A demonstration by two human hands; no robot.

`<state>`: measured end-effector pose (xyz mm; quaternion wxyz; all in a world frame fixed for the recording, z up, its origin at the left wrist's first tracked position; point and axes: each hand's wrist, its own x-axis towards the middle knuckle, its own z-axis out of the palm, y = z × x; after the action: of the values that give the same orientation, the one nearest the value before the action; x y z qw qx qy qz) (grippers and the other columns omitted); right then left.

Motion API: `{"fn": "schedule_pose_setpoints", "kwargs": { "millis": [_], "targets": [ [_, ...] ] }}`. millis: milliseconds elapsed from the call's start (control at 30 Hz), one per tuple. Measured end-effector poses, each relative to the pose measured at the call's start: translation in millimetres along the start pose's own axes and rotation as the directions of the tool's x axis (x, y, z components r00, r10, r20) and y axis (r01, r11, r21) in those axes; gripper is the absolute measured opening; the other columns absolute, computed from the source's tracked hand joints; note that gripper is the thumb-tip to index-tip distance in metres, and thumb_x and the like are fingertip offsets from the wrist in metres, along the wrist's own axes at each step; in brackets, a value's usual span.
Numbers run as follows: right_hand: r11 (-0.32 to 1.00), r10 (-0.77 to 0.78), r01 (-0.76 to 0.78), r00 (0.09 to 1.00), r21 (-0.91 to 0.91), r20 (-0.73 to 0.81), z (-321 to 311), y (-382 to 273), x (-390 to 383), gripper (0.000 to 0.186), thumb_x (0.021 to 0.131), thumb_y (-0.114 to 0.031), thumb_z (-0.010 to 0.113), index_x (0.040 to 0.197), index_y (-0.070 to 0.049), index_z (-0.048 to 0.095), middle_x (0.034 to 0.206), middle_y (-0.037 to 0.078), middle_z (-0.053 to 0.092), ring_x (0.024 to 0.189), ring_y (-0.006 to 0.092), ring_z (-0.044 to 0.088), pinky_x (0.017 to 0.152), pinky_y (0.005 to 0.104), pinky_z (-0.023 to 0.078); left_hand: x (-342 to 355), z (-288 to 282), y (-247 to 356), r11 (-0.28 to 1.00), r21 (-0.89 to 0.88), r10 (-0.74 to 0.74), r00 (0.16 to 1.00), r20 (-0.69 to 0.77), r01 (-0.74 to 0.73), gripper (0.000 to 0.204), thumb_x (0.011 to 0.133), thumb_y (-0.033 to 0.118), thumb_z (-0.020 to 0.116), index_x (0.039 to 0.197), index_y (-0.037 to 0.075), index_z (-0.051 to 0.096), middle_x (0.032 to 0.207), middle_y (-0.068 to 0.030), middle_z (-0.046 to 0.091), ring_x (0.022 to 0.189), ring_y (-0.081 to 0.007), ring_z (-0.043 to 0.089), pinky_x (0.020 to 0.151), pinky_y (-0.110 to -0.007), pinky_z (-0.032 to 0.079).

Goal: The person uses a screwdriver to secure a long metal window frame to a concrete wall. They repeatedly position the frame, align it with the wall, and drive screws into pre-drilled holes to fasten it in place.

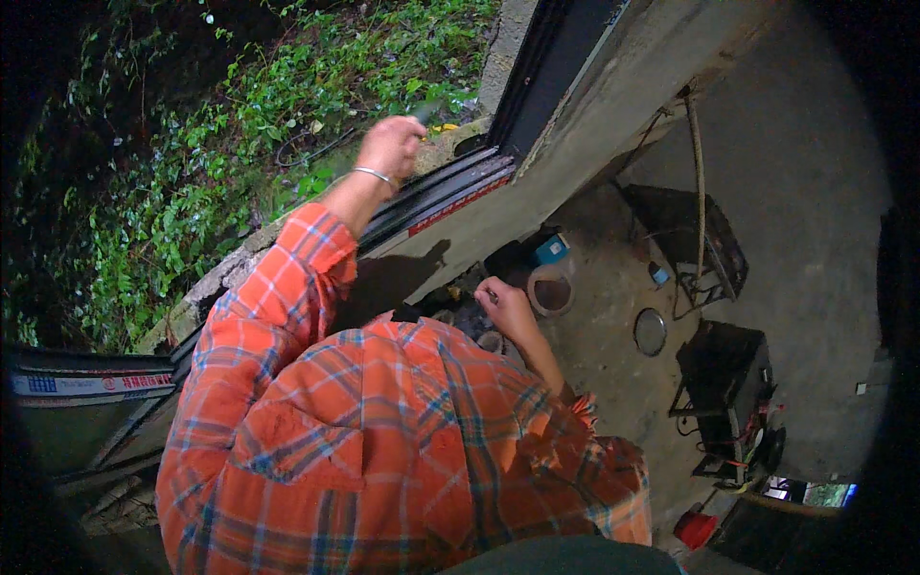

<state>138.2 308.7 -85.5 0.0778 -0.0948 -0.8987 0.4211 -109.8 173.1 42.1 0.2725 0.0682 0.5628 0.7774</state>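
My left hand (391, 147) reaches out over the sill of an open window, a metal bangle at its wrist. Its fingers are closed, and a small dark greenish thing (427, 110) juts out beyond them, too blurred to name. Just below lies the black window track (441, 196) with a red strip along it. Indoors and lower down, my right hand (505, 307) has its fingers curled together; what they hold, if anything, is hidden. Beside it on the floor stands a round pale-rimmed container (550, 291), with a blue box (551, 250) behind it.
Green plants (326, 86) cover the slope outside. A dark window frame (556, 67) rises at the opening's far side. To the right stand a dark metal stand (724, 383), a round disc (650, 332) on the floor, a leaning pole (698, 182) and a red container (694, 529).
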Motion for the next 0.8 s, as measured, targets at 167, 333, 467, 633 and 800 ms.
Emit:
{"fn": "schedule_pose_setpoints", "kwargs": {
  "millis": [167,333,467,633,800],
  "targets": [
    [1.000,-0.015,0.015,1.000,0.002,0.004,0.5,-0.6,-1.1,0.012,0.077,-0.014,0.060,0.082,-0.004,0.054,0.068,0.013,0.056,0.058,0.0251,0.055,0.055,0.0306,0.043,35.8,-74.9,24.8,0.577,0.774,0.609,0.769,-0.196,-0.260,0.025,0.082,0.026,0.049,0.079,0.004,0.060,0.059,-0.0066,0.055,0.052,-0.0160,0.050,0.051,-0.031,0.039],
    [0.999,0.051,-0.050,0.999,-0.013,0.011,-1.2,-3.2,-3.4,0.014,0.077,-0.016,0.059,0.082,-0.005,0.054,0.071,0.014,0.057,0.063,0.0290,0.056,0.056,0.0337,0.044,25.8,-80.5,44.9,0.099,0.989,0.696,0.718,0.010,-0.109,0.020,0.080,0.021,0.047,0.087,0.003,0.056,0.076,-0.0163,0.061,0.071,-0.0327,0.059,0.063,-0.040,0.045],
    [0.999,0.038,-0.038,0.999,-0.009,0.039,3.5,4.7,-3.8,0.016,0.077,-0.021,0.060,0.084,-0.008,0.055,0.073,0.017,0.058,0.065,0.0350,0.056,0.056,0.0392,0.044,7.5,-91.2,3.1,-0.450,0.836,-0.103,0.948,0.302,-0.315,0.019,0.075,0.010,0.044,0.091,0.005,0.053,0.082,-0.0191,0.060,0.080,-0.0337,0.059,0.068,-0.041,0.048],
    [0.999,0.048,-0.048,0.998,-0.002,0.043,-1.0,4.5,-6.6,0.015,0.077,-0.020,0.060,0.085,-0.007,0.055,0.073,0.017,0.058,0.066,0.0346,0.056,0.057,0.0384,0.044,17.7,-92.2,67.4,-0.421,0.903,0.366,0.893,0.262,-0.092,0.016,0.076,0.011,0.044,0.090,0.006,0.049,0.077,-0.0170,0.060,0.073,-0.0333,0.060,0.059,-0.044,0.048],
    [0.997,0.076,-0.075,0.995,-0.026,0.062,-6.3,-4.3,-8.2,0.015,0.077,-0.019,0.059,0.085,-0.007,0.055,0.074,0.017,0.058,0.067,0.0346,0.056,0.058,0.0379,0.045,2.5,-92.6,35.7,-0.597,0.601,-0.331,0.846,0.419,-0.531,0.017,0.075,0.010,0.047,0.091,0.008,0.052,0.074,-0.0151,0.060,0.070,-0.0311,0.061,0.060,-0.041,0.050]
  ]
}}
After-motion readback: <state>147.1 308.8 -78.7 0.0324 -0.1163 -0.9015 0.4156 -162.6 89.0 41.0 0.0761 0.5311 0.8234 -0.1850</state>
